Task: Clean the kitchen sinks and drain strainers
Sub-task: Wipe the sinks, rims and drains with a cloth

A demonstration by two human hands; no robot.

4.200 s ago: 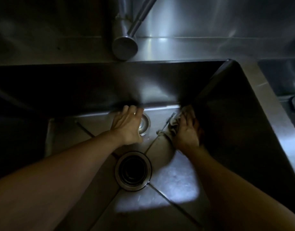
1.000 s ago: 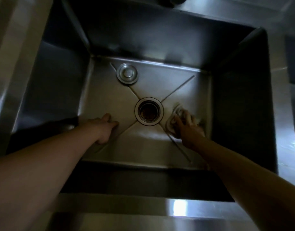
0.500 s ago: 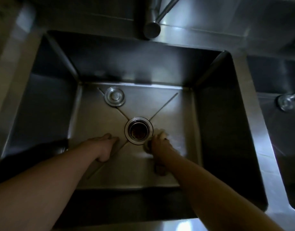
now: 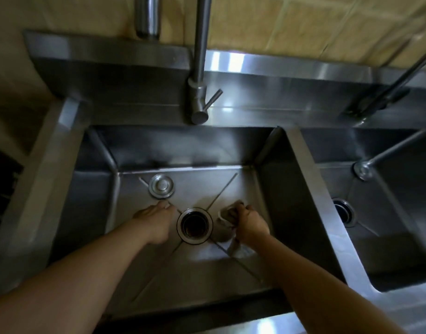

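Right hand (image 4: pixel 251 222) moved right of the drain (image 4: pixel 194 225), clamped on the cloth (image 4: pixel 225 214); left hand (image 4: pixel 156 221) lay flat, fingers apart, near the loose strainer (image 4: pixel 161 186). Risk: cloth tail catching in the open drain.

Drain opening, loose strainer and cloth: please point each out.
drain opening (image 4: pixel 194 225), head view, on its metal rim.
loose strainer (image 4: pixel 161 186), head view, on its centre knob.
cloth (image 4: pixel 224 215), head view, on the fold beside the right hand.
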